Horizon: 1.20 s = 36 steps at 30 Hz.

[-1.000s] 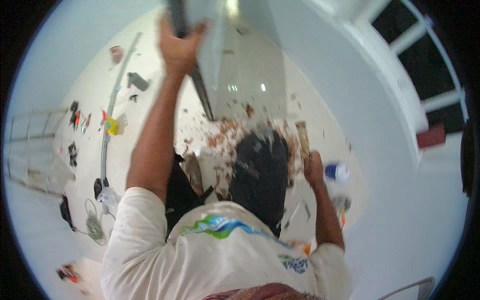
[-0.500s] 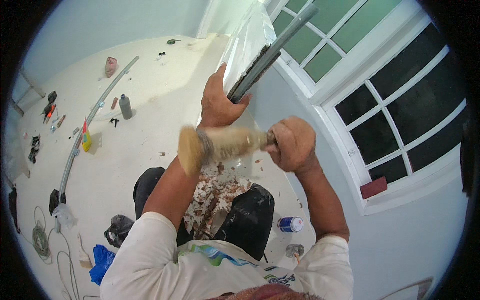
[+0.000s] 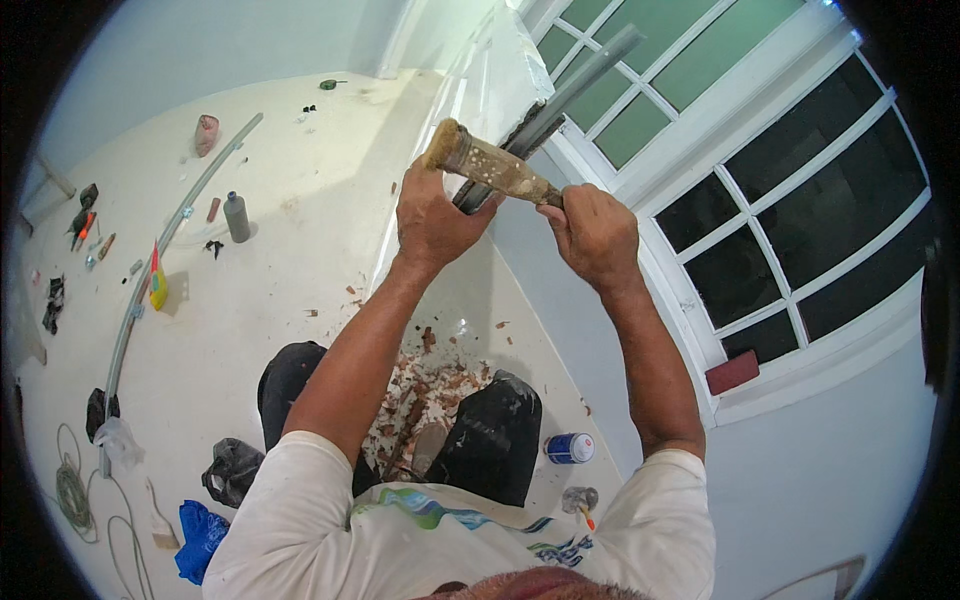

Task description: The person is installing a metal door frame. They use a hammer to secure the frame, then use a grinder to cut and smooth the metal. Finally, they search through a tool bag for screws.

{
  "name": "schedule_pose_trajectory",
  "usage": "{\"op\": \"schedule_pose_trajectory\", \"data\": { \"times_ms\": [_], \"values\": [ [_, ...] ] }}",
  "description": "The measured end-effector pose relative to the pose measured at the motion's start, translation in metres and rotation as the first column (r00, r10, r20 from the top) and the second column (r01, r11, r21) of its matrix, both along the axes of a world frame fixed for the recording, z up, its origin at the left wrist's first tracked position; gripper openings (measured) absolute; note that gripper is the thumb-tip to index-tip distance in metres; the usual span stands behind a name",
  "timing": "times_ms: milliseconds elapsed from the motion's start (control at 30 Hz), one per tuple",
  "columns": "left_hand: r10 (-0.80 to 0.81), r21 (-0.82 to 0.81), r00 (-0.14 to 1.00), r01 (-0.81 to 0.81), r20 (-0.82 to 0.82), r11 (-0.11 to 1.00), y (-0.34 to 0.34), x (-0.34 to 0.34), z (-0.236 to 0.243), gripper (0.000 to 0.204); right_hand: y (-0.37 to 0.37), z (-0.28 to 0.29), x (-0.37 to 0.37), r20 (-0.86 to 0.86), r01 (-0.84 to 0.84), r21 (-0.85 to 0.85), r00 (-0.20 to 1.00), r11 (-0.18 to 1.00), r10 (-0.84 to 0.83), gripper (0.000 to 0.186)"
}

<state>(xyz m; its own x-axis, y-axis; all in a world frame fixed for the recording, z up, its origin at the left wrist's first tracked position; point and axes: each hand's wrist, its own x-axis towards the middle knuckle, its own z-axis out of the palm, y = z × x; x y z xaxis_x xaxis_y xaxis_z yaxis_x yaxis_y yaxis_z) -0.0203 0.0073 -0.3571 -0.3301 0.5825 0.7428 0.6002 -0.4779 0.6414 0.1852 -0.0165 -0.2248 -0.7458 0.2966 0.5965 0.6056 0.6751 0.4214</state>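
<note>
My right hand (image 3: 598,232) is closed round the narrow end of a mallet-like wooden tool (image 3: 500,170), speckled with white and broadening to a worn tan head. The tool points left, with its head in front of my left fingers and its shaft crossing a long grey metal bar (image 3: 580,88). My left hand (image 3: 438,222) is wrapped round the bar's lower end, with the thumb on the right side. The bar slants up and away to the right, along the rough, broken edge of a white panel (image 3: 500,70). The tool head partly hides my left fingertips.
Brown and white debris (image 3: 430,390) lies between my knees. A blue can (image 3: 570,448) stands by my right knee. On the left are a long grey rail (image 3: 170,245), a grey bottle (image 3: 237,218) and a coiled cord (image 3: 75,490). Paned windows (image 3: 770,220) line the right wall.
My right hand has raised the wooden tool upward and away, from in front of my left wrist to over my left fingers and the bar. My left hand keeps its grip.
</note>
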Motion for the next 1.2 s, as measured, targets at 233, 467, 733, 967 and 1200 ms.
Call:
{"op": "schedule_pose_trajectory", "data": {
  "times_ms": [233, 467, 733, 967, 1200],
  "values": [
    [0.044, -0.054, 0.999, -0.043, 0.021, 0.998, 0.001, 0.001, 0.0, 0.076, 0.001, -0.005, 0.002, -0.029, 0.004, 0.062, 1.0, 0.998, -0.003, 0.034],
    [0.007, 0.114, 0.998, -0.014, 0.063, 0.993, -0.001, 0.0, 0.004, 0.081, 0.002, 0.002, 0.004, -0.036, -0.192, 0.153, 0.979, 0.97, 0.199, 0.034],
    [0.068, 0.161, 0.997, -0.072, 0.027, 0.984, -0.002, 0.001, -0.001, 0.097, 0.01, 0.008, 0.005, -0.022, 0.07, 0.148, 0.997, 0.987, -0.068, 0.032],
    [0.116, 0.211, 0.991, -0.099, -0.066, 0.972, 0.003, -0.001, -0.005, 0.097, 0.007, 0.026, 0.006, -0.023, -0.139, 0.154, 0.989, 0.978, 0.145, 0.032],
    [0.072, 0.107, 0.997, -0.075, 0.03, 0.991, -0.001, 0.001, -0.002, 0.088, 0.019, 0.04, 0.007, -0.005, -0.044, 0.109, 0.999, 0.993, 0.045, 0.033]
  ]
}}
